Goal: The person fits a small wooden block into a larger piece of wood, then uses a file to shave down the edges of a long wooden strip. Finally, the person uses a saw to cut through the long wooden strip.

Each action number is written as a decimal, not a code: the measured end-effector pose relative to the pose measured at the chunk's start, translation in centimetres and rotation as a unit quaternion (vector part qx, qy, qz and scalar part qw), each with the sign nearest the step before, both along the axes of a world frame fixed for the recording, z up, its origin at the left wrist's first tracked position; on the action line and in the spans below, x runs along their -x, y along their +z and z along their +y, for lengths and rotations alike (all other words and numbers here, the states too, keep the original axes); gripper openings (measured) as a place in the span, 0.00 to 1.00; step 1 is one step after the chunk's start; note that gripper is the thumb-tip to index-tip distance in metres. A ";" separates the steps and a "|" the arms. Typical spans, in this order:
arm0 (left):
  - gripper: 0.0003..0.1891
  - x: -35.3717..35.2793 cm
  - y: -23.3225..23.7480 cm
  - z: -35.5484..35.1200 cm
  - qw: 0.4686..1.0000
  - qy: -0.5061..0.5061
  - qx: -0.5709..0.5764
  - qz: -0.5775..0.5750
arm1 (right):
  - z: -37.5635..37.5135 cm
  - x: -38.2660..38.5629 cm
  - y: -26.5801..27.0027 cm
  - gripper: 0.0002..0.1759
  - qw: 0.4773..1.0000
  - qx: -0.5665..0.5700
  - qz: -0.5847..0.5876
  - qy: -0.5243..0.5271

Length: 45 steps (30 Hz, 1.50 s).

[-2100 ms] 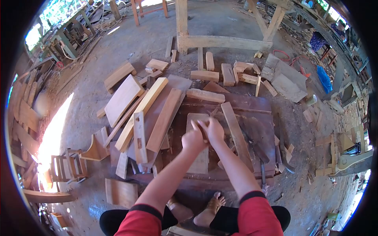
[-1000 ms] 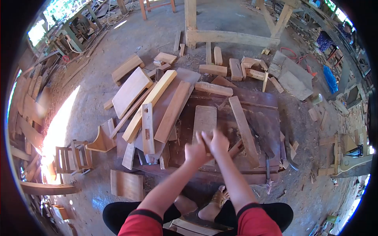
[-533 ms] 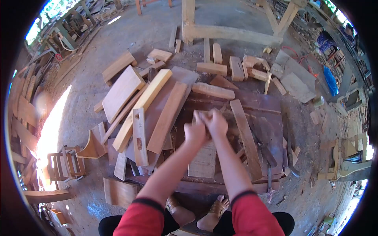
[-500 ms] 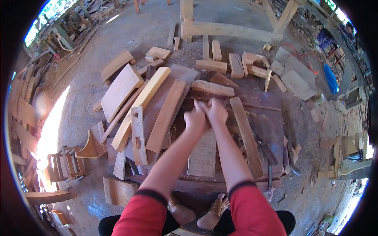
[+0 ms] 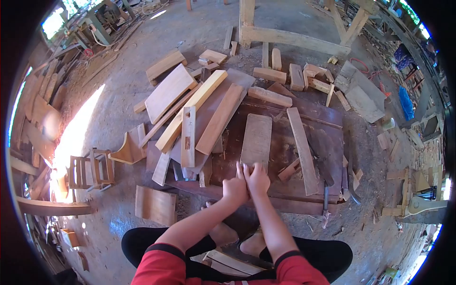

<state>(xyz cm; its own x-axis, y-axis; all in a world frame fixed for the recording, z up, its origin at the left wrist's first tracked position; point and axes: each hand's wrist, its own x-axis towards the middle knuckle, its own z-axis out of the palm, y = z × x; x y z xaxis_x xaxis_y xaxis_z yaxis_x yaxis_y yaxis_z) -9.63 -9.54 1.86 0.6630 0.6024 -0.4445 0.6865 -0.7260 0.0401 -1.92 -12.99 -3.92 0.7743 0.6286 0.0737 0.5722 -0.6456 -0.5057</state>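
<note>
A flat grey-brown board [image 5: 257, 137] lies lengthwise on the low dark-brown wooden work surface [image 5: 232, 142]. At its near end my left hand [image 5: 235, 189] and my right hand [image 5: 258, 180] are pressed together, fingers curled and thumbs pointing forward. Whatever lies between or under the fingers is hidden. Right of the board is a long narrow plank [image 5: 302, 152]. A small slotted wood piece [image 5: 289, 170] lies between them. To the left, a mortised piece [image 5: 188, 137] and a longer plank [image 5: 219, 118] rest among other boards.
A pale beam [image 5: 199, 102] and a wide panel [image 5: 169, 94] lie further left. Several wood blocks [image 5: 270, 74] sit beyond the work surface. Dark tools, one a curved blade [image 5: 353, 183], lie at its right side. A timber frame [image 5: 294, 38] stands at the back.
My joined hands have come from the board's far end back toward me to its near end, uncovering the far part. The head view has shifted slightly.
</note>
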 end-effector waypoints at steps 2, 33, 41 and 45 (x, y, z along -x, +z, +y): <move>0.49 0.8 -0.5 -0.5 1.000 -0.005 0.010 -0.007 | -0.5 0.7 0.6 0.23 1.000 -0.011 -0.001 -0.008; 0.51 0.2 -0.7 -0.7 0.999 -0.023 -0.003 -0.031 | -0.6 -0.2 -0.7 0.21 0.998 -0.015 -0.017 -0.053; 0.47 -16.3 -4.8 15.8 0.984 -0.003 -0.091 -0.155 | 16.8 -17.2 -1.2 0.23 0.998 -0.009 -0.020 -0.064; 0.46 -20.5 -4.4 19.7 0.996 0.011 -0.062 -0.066 | 21.0 -21.7 -1.6 0.24 0.994 0.077 0.059 -0.048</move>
